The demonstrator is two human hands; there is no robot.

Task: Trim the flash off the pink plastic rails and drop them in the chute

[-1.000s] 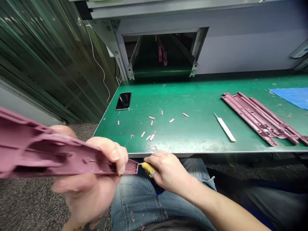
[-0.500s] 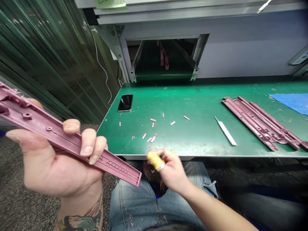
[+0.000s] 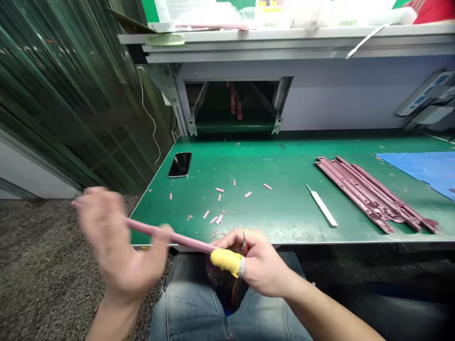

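Note:
A long pink plastic part (image 3: 188,243), now seen edge-on, slants over the table's front edge. My right hand (image 3: 261,265) pinches its near end between fingers and a thumb with a yellow cover (image 3: 226,262). From the same hand sticks a small pointed tool (image 3: 245,244) with a bit of red, mostly hidden in the fingers. At the part's other end is my left hand (image 3: 122,251), smeared by motion. Its thumb overlaps the part and its fingers rise in front of it; how firmly they grip does not show.
Pink scraps (image 3: 219,190) are scattered on the green table (image 3: 284,156). A white-handled knife (image 3: 324,207) lies to the right, beside several pink parts (image 3: 369,194) and a blue sheet (image 3: 423,168). A phone (image 3: 180,165) rests at left. Behind is a conveyor opening (image 3: 234,128).
The pink part has turned from its open face to its edge and come lower. My right hand now holds its near end. My left hand has moved and blurred; the view has tilted up.

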